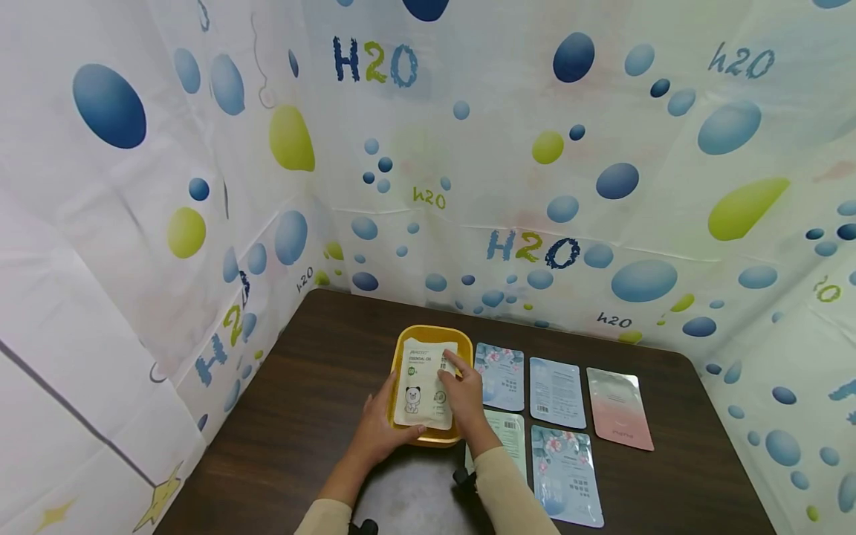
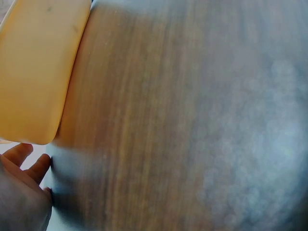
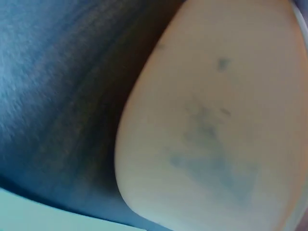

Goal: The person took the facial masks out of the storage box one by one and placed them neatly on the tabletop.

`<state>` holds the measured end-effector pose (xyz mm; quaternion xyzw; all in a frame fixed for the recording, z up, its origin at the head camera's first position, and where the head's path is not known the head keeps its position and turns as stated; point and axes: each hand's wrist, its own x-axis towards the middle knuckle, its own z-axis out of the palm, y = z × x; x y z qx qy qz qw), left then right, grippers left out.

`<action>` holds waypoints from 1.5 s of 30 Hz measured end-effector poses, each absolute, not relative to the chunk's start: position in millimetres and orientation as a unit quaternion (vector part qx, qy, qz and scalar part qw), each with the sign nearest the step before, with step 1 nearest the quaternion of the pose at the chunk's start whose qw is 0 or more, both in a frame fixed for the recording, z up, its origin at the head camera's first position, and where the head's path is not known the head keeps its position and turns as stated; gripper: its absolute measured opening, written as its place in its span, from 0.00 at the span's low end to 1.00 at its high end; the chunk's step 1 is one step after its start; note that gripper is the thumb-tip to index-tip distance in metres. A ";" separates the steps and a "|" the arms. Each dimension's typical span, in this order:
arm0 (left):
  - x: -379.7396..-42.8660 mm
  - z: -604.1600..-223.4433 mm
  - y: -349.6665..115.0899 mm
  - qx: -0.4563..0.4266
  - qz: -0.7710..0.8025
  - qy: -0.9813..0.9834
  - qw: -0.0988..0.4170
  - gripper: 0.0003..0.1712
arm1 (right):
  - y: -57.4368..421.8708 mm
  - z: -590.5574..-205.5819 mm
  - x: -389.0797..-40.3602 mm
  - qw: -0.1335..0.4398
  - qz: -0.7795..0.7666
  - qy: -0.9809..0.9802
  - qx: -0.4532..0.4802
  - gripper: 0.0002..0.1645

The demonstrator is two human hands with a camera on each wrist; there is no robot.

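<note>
A yellow plastic tray [image 1: 466,338] stands on the table, its outer wall [image 2: 38,72] showing in the left wrist view. Inside it lies a cream packet [image 1: 423,371] printed with "ESSENTIAL OIL" and a bear. My left hand [image 1: 381,429] holds the tray at its near left corner, fingers along the side and thumb at the front rim. Over the packet's right part, my right hand [image 1: 466,394] touches its face with index finger and thumb extended; the other fingers are largely hidden. The pale tray wall [image 3: 207,120] fills much of the right wrist view.
Right of the tray lie flat sachets: two blue floral ones [image 1: 500,371] [image 1: 565,475], a light blue one with print [image 1: 557,394], a pink-silver one [image 1: 618,409], and a pale green one [image 1: 508,435] partly under my right arm. A patterned curtain [image 1: 501,171] rises behind the dark wooden table [image 1: 287,416].
</note>
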<state>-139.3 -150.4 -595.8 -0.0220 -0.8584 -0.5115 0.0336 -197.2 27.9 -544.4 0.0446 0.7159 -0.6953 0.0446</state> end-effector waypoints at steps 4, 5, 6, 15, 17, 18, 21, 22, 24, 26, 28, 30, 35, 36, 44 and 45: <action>-139.8 -595.5 -150.5 -0.018 -0.514 -0.857 0.030 0.70 | 32.8 -540.7 -199.9 0.030 -0.698 0.714 0.045 0.28; -139.8 -595.7 -150.6 -0.016 -0.515 -0.856 0.028 0.70 | 34.0 -539.9 -200.7 0.029 -0.701 0.711 0.046 0.28; -139.8 -595.9 -150.7 -0.014 -0.516 -0.856 0.025 0.71 | 35.4 -539.5 -201.6 0.030 -0.705 0.707 0.050 0.28; -138.8 -596.9 -151.0 -0.002 -0.523 -0.852 0.019 0.70 | 48.0 -527.3 -204.0 0.008 -0.723 0.690 0.049 0.29; -138.4 -596.2 -150.6 0.001 -0.521 -0.853 0.018 0.70 | 51.6 -525.5 -205.5 0.005 -0.727 0.684 0.053 0.29; -138.4 -595.9 -150.4 0.002 -0.521 -0.853 0.019 0.70 | 53.5 -524.2 -206.1 0.004 -0.729 0.682 0.056 0.29; -138.0 -595.3 -150.2 0.003 -0.522 -0.853 0.020 0.71 | 59.9 -520.9 -208.1 0.001 -0.733 0.677 0.065 0.29; -137.8 -595.4 -150.1 0.004 -0.523 -0.852 0.019 0.71 | 61.8 -519.0 -208.4 0.001 -0.734 0.675 0.067 0.29; -137.7 -595.6 -150.2 0.005 -0.524 -0.852 0.018 0.70 | 66.3 -515.9 -209.5 -0.003 -0.733 0.677 0.068 0.30; -137.6 -595.7 -150.3 0.006 -0.524 -0.852 0.017 0.70 | 70.9 -513.6 -211.1 -0.008 -0.735 0.675 0.064 0.30; -137.6 -596.0 -150.4 0.006 -0.525 -0.851 0.017 0.70 | 75.6 -511.3 -212.5 -0.011 -0.738 0.672 0.061 0.30; -137.8 -595.8 -150.6 0.005 -0.524 -0.851 0.017 0.70 | 80.1 -509.3 -213.8 -0.014 -0.742 0.668 0.059 0.30; -137.9 -595.6 -151.3 0.006 -0.522 -0.853 0.015 0.70 | 91.0 -504.3 -216.4 -0.019 -0.760 0.647 0.064 0.30; -137.8 -595.5 -151.4 0.008 -0.522 -0.853 0.014 0.70 | 93.3 -503.5 -217.0 -0.021 -0.764 0.642 0.063 0.30; -137.0 -595.1 -151.9 0.014 -0.523 -0.852 0.004 0.69 | 114.3 -499.7 -223.7 -0.036 -0.766 0.637 0.077 0.30; -137.1 -595.3 -152.0 0.013 -0.523 -0.852 0.005 0.69 | 117.3 -499.1 -224.5 -0.039 -0.767 0.636 0.078 0.30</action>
